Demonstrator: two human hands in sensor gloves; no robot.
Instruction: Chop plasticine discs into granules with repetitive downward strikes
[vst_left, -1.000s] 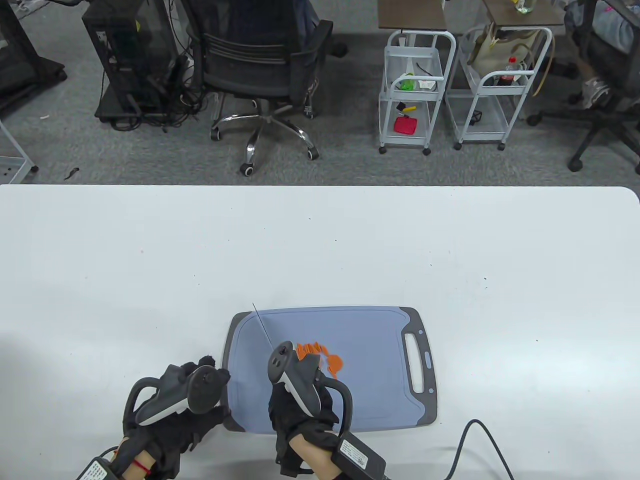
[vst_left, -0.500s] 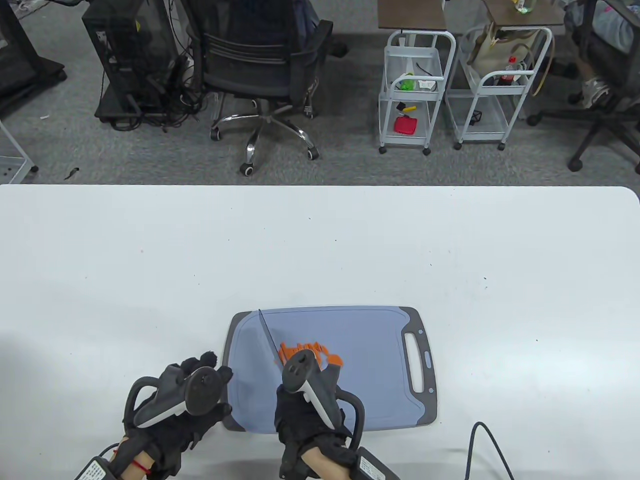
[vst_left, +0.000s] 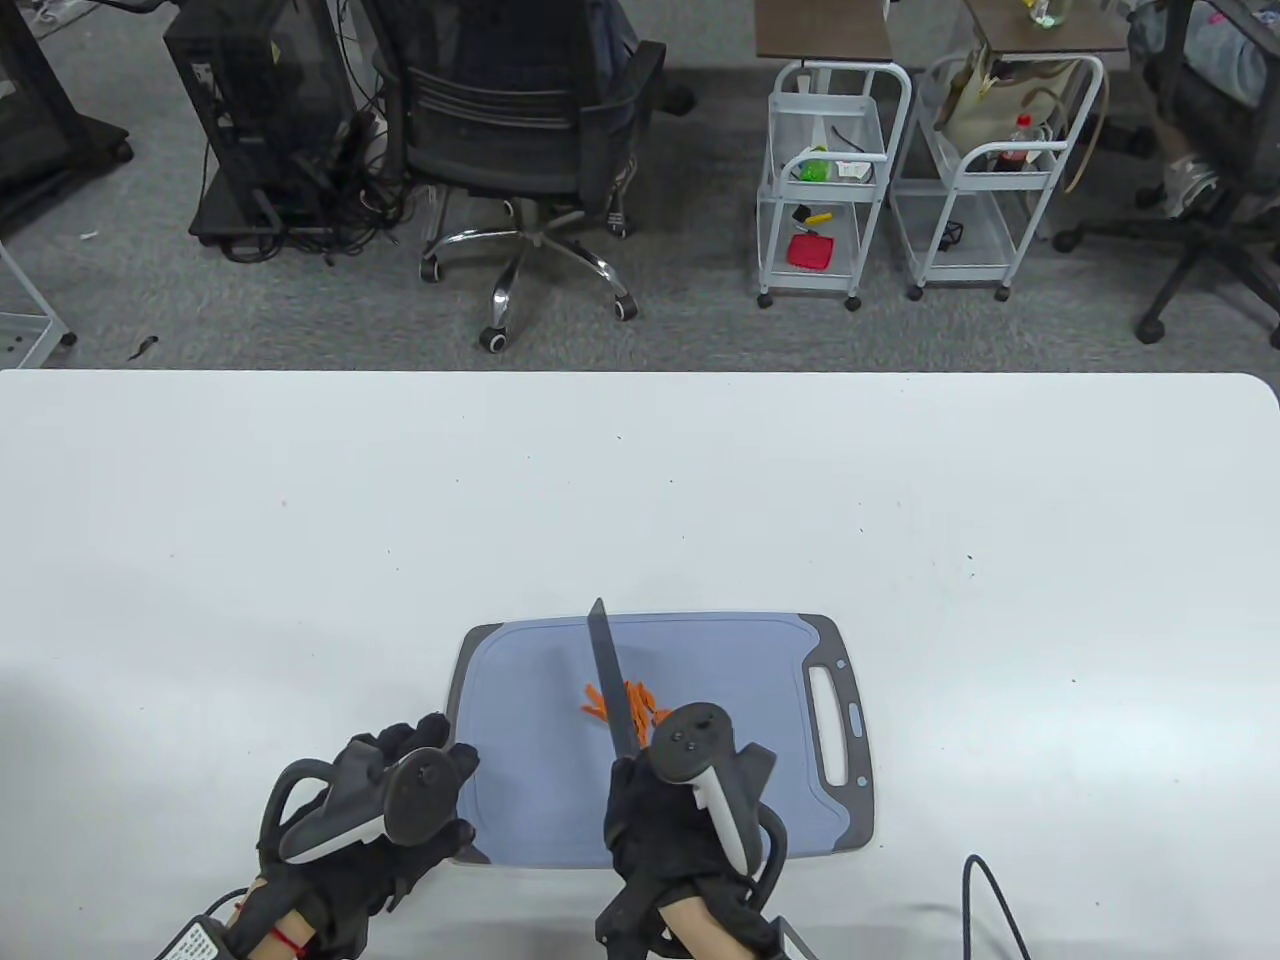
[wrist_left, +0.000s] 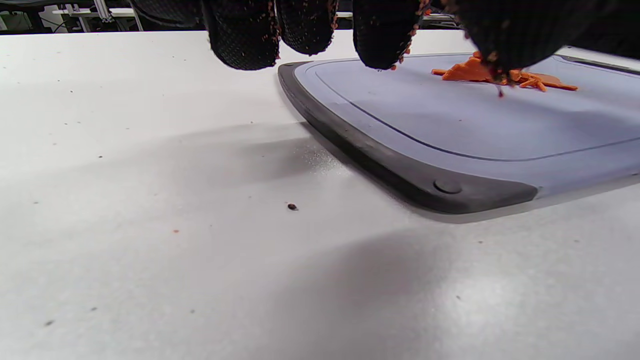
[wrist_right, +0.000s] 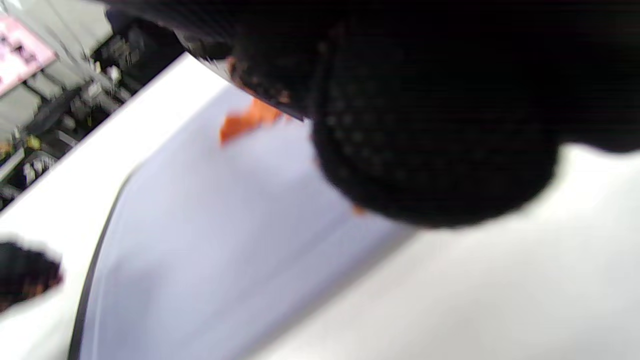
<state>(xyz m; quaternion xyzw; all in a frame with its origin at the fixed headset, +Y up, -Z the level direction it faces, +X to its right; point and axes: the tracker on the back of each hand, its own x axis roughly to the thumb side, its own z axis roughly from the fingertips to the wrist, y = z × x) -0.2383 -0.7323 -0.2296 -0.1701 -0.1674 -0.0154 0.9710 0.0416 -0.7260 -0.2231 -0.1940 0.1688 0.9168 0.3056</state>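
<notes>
Gripping the knife (vst_left: 613, 680), your right hand (vst_left: 680, 830) stood at the bench's near edge; your left hand (vst_left: 365, 810), fingers loose and holding nothing, rested by the cutting board (vst_left: 740, 790)'s near-left corner. Beyond, mid-board, the plasticine (vst_left: 625, 703) lay in coarse strips, so you seemed partway done.

Both hands wear black gloves, and each has a tracker strapped on its back. The left hand (vst_left: 365, 815) is low on the left, with its fingers (wrist_left: 243, 40) spread a bit and hanging down. It holds nothing. The fingertips have little orange specks on them. The right hand (vst_left: 680, 825) is beside it, curled tight like a fist around a knife (vst_left: 612, 680). The right wrist view is blurry and mostly shows dark glove.
</notes>
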